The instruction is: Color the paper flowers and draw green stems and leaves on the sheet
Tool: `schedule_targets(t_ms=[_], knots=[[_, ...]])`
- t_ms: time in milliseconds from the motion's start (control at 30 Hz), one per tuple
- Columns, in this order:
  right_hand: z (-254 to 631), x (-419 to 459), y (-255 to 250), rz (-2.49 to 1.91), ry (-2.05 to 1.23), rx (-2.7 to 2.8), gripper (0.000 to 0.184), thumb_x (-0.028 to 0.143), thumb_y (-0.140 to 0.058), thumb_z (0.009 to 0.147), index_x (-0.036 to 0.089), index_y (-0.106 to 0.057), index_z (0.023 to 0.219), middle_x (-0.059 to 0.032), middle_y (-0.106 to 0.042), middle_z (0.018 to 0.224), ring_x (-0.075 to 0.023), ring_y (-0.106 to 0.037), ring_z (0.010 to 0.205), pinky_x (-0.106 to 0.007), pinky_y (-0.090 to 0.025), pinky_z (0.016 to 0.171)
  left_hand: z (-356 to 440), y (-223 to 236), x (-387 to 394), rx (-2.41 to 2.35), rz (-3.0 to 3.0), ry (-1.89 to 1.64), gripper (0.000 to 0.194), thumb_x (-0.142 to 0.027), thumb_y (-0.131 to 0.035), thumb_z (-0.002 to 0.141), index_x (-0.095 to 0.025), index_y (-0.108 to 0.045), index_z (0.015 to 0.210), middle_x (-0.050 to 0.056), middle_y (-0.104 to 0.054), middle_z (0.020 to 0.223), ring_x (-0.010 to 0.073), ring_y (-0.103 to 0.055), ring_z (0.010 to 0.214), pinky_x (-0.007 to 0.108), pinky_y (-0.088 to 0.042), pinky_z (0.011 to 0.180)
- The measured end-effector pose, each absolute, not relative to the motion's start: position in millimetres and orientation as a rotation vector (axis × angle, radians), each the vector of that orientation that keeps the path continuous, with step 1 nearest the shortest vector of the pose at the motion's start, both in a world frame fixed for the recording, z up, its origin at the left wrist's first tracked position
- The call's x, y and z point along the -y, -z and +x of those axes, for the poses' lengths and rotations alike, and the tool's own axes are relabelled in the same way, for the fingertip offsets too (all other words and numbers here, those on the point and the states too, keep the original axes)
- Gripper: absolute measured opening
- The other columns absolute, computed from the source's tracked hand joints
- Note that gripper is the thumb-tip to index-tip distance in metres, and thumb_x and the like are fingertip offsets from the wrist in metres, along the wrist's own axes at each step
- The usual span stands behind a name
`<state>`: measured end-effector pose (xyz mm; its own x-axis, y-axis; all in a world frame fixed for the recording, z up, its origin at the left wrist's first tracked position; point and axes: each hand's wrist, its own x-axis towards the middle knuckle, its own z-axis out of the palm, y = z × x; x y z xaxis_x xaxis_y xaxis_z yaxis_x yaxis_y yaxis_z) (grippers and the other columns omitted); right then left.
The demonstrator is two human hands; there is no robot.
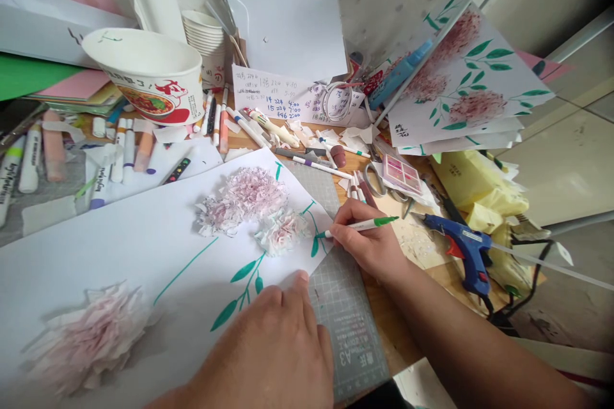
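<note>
My right hand (367, 239) is closed in a writing grip round a green marker (365, 225), whose tip touches a green leaf drawn near the right edge of a large white sheet (144, 243). My left hand (273, 339) lies fingers down on the sheet's near edge, pressing it onto the grey cutting mat (345, 307). Glued on the sheet are pink tissue-paper flowers: a cluster (252, 208) near the marker and a bigger bloom (89, 335) at the lower left, with green stems and leaves drawn between them.
A blue hot-glue gun (463, 249) with its cable lies right of my hand. Scissors (377, 179), several markers (119, 150), an instant-noodle bowl (148, 73), stacked paper cups (206, 35), finished flower sheets (460, 80) and yellow paper (480, 188) crowd the desk.
</note>
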<state>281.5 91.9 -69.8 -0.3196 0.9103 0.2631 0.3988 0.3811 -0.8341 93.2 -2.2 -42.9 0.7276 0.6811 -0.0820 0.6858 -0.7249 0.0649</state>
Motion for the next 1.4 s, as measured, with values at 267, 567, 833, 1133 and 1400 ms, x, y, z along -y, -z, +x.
schedule_targets(t_ms=[267, 567, 833, 1133, 1400], knots=[[283.3, -86.9, 67.8, -1.032, -0.976, 1.944, 0.016, 0.022, -0.064, 0.08, 0.018, -0.059, 0.065, 0.0017, -0.059, 0.058, -0.0114, -0.052, 0.053, -0.026, -0.041, 0.051, 93.2, 50.9, 2.5, -1.055, 2.869, 0.002, 0.032, -0.022, -0.046, 0.097, -0.014, -0.076, 0.093, 0.028, -0.066, 0.121, 0.0322, -0.07, 0.101, 0.036, -0.049, 0.071], [288.0, -92.9, 75.5, -1.089, -1.14, 1.267, 0.022, 0.029, -0.069, 0.08, 0.02, -0.055, 0.066, 0.0055, -0.059, 0.047, -0.0093, -0.049, 0.039, -0.021, -0.037, 0.04, 98.6, 35.4, -10.4, -0.926, 2.688, 0.358, 0.021, -0.019, -0.058, 0.088, -0.01, -0.076, 0.094, 0.032, -0.059, 0.129, 0.0349, -0.072, 0.093, 0.045, -0.056, 0.074], [283.7, -71.7, 71.9, -1.225, -1.079, 1.314, 0.015, 0.022, -0.071, 0.07, 0.02, -0.056, 0.066, 0.0039, -0.062, 0.053, -0.0104, -0.053, 0.046, -0.022, -0.039, 0.045, 100.6, 47.1, -9.6, -0.948, 2.838, 0.363, 0.03, -0.028, -0.052, 0.093, -0.007, -0.074, 0.093, 0.035, -0.058, 0.129, 0.0369, -0.071, 0.094, 0.047, -0.055, 0.071], [282.4, -90.9, 70.4, -1.225, -1.064, 1.458, 0.014, 0.02, -0.066, 0.065, 0.02, -0.055, 0.057, 0.0042, -0.058, 0.048, -0.0094, -0.047, 0.043, -0.023, -0.033, 0.043, 96.1, 48.5, -9.1, -0.96, 2.9, 0.304, 0.021, -0.03, -0.061, 0.084, -0.013, -0.072, 0.089, 0.018, -0.071, 0.088, 0.0306, -0.063, 0.083, 0.042, -0.049, 0.064], [277.9, -128.7, 63.3, -1.162, -1.153, 1.633, 0.012, 0.024, -0.065, 0.062, 0.02, -0.054, 0.058, 0.0043, -0.058, 0.047, -0.0095, -0.044, 0.039, -0.024, -0.032, 0.041, 95.6, 50.4, -13.0, -0.946, 2.918, 0.226, 0.018, -0.022, -0.055, 0.088, -0.015, -0.071, 0.088, 0.016, -0.07, 0.092, 0.0292, -0.061, 0.082, 0.041, -0.048, 0.067]])
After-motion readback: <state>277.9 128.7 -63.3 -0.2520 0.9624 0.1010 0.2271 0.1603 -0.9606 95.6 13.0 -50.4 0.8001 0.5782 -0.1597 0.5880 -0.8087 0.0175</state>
